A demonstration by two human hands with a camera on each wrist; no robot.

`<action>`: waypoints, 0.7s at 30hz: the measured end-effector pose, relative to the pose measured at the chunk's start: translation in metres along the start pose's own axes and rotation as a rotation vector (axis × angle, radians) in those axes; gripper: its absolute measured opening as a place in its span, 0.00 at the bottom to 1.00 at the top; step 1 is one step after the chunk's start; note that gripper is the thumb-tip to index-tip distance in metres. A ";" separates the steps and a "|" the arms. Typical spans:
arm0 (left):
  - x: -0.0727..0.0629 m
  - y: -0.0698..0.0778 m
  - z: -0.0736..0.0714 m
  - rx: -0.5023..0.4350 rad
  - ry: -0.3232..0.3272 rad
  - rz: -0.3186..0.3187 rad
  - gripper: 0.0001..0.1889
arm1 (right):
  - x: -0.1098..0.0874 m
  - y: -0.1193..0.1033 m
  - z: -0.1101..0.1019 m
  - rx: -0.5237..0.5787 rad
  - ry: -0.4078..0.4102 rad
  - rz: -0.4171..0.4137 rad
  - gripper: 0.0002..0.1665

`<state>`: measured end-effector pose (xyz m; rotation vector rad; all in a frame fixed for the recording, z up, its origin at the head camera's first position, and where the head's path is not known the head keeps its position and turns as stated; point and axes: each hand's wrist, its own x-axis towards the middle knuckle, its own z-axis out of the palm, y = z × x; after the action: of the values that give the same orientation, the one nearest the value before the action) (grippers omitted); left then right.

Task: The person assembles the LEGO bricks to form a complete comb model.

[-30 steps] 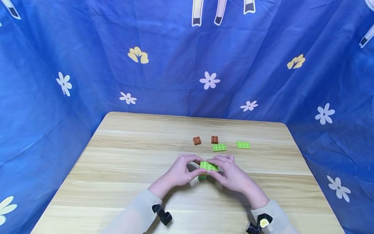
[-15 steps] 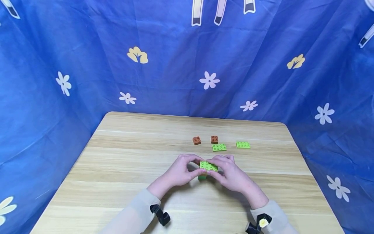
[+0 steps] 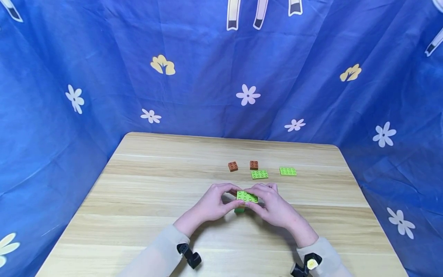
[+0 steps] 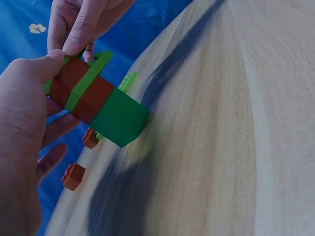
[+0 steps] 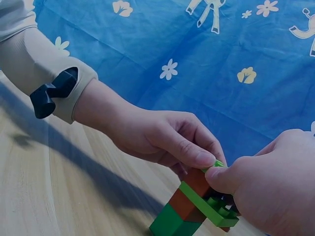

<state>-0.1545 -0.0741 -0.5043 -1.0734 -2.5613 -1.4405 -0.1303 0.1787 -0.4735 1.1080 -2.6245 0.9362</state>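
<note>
In the head view a light green eight-stud plate [image 3: 247,196] lies atop a small tower, pinched at its left end by my left hand [image 3: 216,202] and at its right by my right hand [image 3: 273,204]. Beneath it, the left wrist view shows a brown brick [image 4: 68,81], another light green plate [image 4: 88,81], a second brown brick [image 4: 98,101] and a dark green brick [image 4: 120,118] at the bottom. The lower light green plate juts out sideways, its studs bare in the right wrist view. My fingers hide part of the top plate.
Beyond the hands on the wooden table [image 3: 155,173] lie two brown four-stud bricks, one left [image 3: 233,166] and one right [image 3: 254,165]. Two loose light green plates are near them, a closer plate [image 3: 259,174] and a farther-right plate [image 3: 288,171]. A blue patterned curtain [image 3: 204,77] surrounds the table.
My left forearm has shifted very slightly to the left. Both hands keep their grip on the top plate, and the tower stays in place.
</note>
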 end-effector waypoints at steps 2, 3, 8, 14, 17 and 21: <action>0.000 0.000 0.000 0.003 -0.003 -0.003 0.17 | 0.000 0.000 0.000 0.003 -0.004 0.006 0.23; 0.000 0.000 0.000 0.003 -0.004 -0.005 0.17 | 0.000 -0.001 -0.001 0.005 -0.006 0.009 0.23; 0.001 0.001 -0.002 -0.003 -0.013 -0.021 0.18 | 0.001 -0.002 -0.001 0.001 -0.008 0.020 0.23; 0.001 0.002 -0.005 -0.002 -0.038 -0.037 0.18 | 0.000 -0.002 -0.001 -0.003 -0.006 0.021 0.22; 0.002 0.001 -0.005 0.001 -0.044 -0.034 0.19 | 0.000 -0.001 0.000 -0.004 -0.007 0.020 0.22; 0.002 0.001 -0.009 0.001 -0.036 -0.020 0.20 | 0.000 0.000 0.000 -0.006 -0.005 0.018 0.22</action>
<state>-0.1582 -0.0788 -0.4974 -1.0869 -2.6046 -1.4377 -0.1299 0.1785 -0.4737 1.0886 -2.6436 0.9303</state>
